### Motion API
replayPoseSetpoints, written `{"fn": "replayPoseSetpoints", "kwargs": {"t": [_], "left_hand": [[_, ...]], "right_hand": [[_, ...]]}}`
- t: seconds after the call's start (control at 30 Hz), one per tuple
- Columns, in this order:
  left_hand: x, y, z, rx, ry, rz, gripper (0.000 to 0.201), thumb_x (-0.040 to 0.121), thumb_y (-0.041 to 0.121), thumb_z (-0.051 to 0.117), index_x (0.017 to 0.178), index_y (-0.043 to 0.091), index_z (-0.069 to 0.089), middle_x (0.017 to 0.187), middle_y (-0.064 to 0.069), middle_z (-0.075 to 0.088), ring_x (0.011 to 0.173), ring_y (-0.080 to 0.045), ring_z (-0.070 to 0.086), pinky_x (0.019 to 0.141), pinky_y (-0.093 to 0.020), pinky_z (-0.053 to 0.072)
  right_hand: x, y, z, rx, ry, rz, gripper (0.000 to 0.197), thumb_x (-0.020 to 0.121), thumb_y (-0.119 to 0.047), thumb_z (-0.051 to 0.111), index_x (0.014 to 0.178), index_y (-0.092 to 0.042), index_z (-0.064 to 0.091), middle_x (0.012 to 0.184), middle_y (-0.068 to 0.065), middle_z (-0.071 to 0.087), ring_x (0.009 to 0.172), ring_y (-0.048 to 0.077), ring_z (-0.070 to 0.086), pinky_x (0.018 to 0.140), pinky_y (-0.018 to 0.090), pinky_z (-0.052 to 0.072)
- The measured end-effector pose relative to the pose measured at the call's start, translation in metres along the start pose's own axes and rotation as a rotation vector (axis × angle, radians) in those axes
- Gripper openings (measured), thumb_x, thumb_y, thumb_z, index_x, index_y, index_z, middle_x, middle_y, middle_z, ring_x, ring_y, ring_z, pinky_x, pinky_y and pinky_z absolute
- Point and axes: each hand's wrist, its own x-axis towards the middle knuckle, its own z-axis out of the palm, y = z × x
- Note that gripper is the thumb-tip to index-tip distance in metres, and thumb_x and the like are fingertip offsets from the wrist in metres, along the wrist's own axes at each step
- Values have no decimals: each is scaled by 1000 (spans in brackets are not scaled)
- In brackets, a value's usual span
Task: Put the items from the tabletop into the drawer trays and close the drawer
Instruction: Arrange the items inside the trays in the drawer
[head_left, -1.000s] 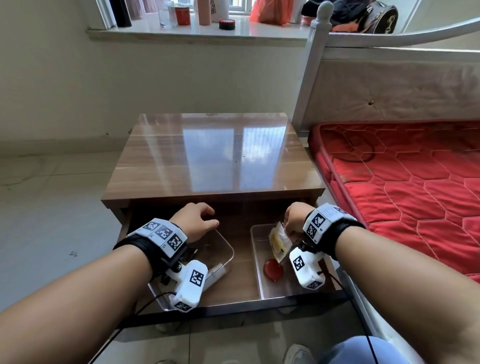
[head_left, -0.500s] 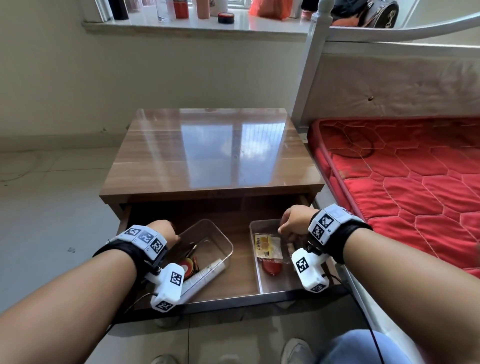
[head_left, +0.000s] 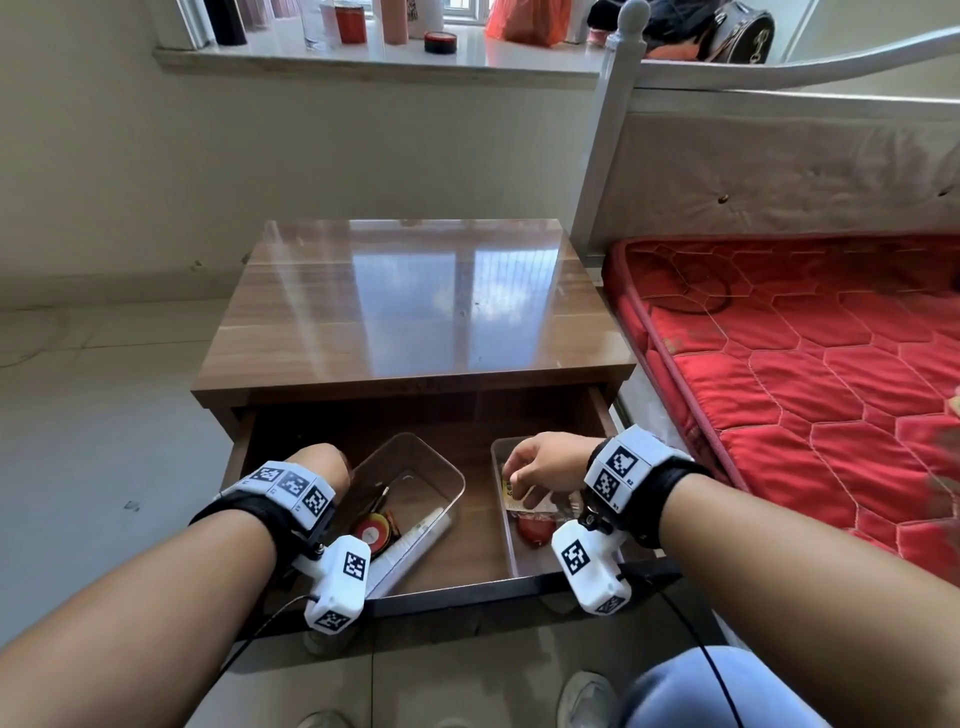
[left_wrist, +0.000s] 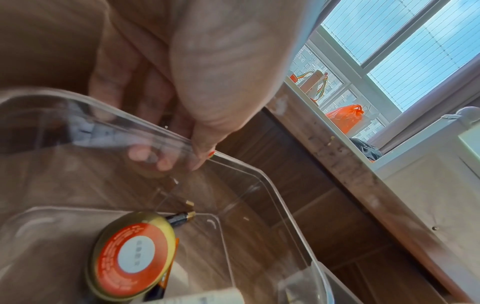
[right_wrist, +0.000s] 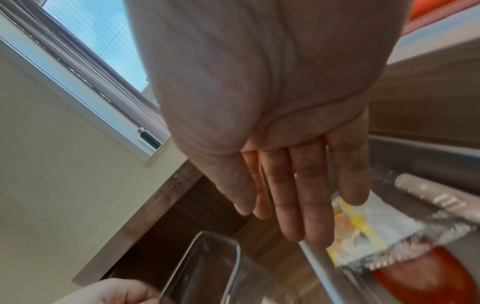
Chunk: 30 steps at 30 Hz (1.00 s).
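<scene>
The bedside cabinet's drawer (head_left: 467, 590) stands pulled out with two clear trays inside. The left tray (head_left: 441, 457) holds a round tin with an orange label (head_left: 371, 535), a white tube (head_left: 415, 538) and a dark pen. My left hand (head_left: 317, 467) pinches that tray's rim (left_wrist: 259, 172), thumb inside and fingers outside (left_wrist: 197, 144). The right tray (head_left: 511, 564) holds a yellow packet (head_left: 511, 491) lying partly over a red round item (head_left: 535, 530). My right hand (head_left: 524, 470) hovers over the packet (right_wrist: 376, 232) with straight fingers (right_wrist: 293, 216), holding nothing.
The glossy wooden tabletop (head_left: 410, 306) carries no items. A bed with a red mattress (head_left: 805, 374) and white frame flanks the cabinet on the right. Jars and bottles line the windowsill (head_left: 374, 57) behind. Tiled floor lies to the left.
My right hand let go of the yellow packet, which now lies in the right tray. My left hand drew back from over the left tray and took hold of its rim.
</scene>
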Motion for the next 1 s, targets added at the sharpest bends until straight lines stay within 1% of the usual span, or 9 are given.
{"fn": "replayPoseSetpoints", "kwargs": {"t": [0.13, 0.23, 0.4, 0.47, 0.6, 0.73, 0.83, 0.9, 1.0], "left_hand": [[-11, 7, 3, -58, 18, 96, 34, 91, 24, 53, 123, 17, 62, 120, -7, 68, 111, -24, 63, 92, -31, 49], [-25, 14, 1, -104, -14, 152, 45, 89, 30, 56, 132, 20, 52, 129, -7, 62, 115, -23, 61, 93, -29, 48], [-46, 27, -3, -185, -108, 178, 64, 89, 33, 55, 147, 23, 29, 127, -10, 64, 97, -22, 66, 76, -28, 51], [-48, 31, -2, -210, -129, 174, 60, 90, 29, 53, 145, 20, 32, 120, -11, 67, 87, -22, 66, 73, -29, 52], [-46, 37, 3, -220, -186, 166, 38, 89, 24, 50, 123, 7, 54, 111, -14, 72, 94, -29, 72, 74, -30, 54], [-43, 44, 12, -339, -309, 139, 38, 94, 24, 46, 119, -3, 55, 107, -21, 73, 93, -31, 74, 83, -37, 57], [-42, 46, 19, -418, -366, 129, 38, 91, 28, 49, 118, 0, 54, 103, -21, 74, 88, -30, 75, 91, -43, 56], [-44, 47, 22, -428, -380, 142, 37, 90, 31, 51, 115, 3, 53, 102, -19, 75, 88, -28, 75, 84, -41, 56], [-51, 49, 22, -411, -393, 155, 30, 91, 36, 55, 105, 10, 55, 106, -15, 75, 90, -25, 75, 71, -30, 57]], "right_hand": [[0, -5, 15, 25, -68, -12, 17, 91, -9, 56, 105, -18, 59, 85, -1, 66, 75, 14, 65, 58, 22, 45], [-2, -8, 21, 22, -78, -10, 31, 88, -6, 55, 118, -13, 61, 103, 8, 71, 87, 18, 66, 68, 27, 50], [0, -11, 25, -44, -100, -34, 52, 81, -8, 57, 132, -18, 54, 119, 9, 68, 103, 24, 68, 92, 40, 54], [-1, -12, 25, -54, -101, -46, 55, 83, -5, 56, 136, -20, 50, 119, 9, 65, 97, 21, 66, 86, 38, 53], [-3, -12, 24, -114, -72, -39, 52, 84, -6, 55, 133, -21, 53, 116, 11, 68, 90, 20, 68, 82, 39, 57], [-5, -11, 22, -180, -24, -41, 39, 86, -9, 54, 123, -14, 63, 90, 1, 67, 61, 6, 56, 54, 18, 46], [-6, -8, 19, -217, 10, -37, 36, 86, -14, 56, 120, -11, 67, 99, 5, 71, 80, 15, 66, 73, 29, 54], [-8, -6, 17, -211, 17, -31, 34, 87, -16, 58, 119, -11, 68, 109, 10, 72, 101, 24, 69, 88, 36, 57], [-12, -4, 16, -193, 8, -36, 31, 88, -18, 58, 117, -12, 67, 110, 10, 73, 105, 25, 68, 89, 37, 57]]}}
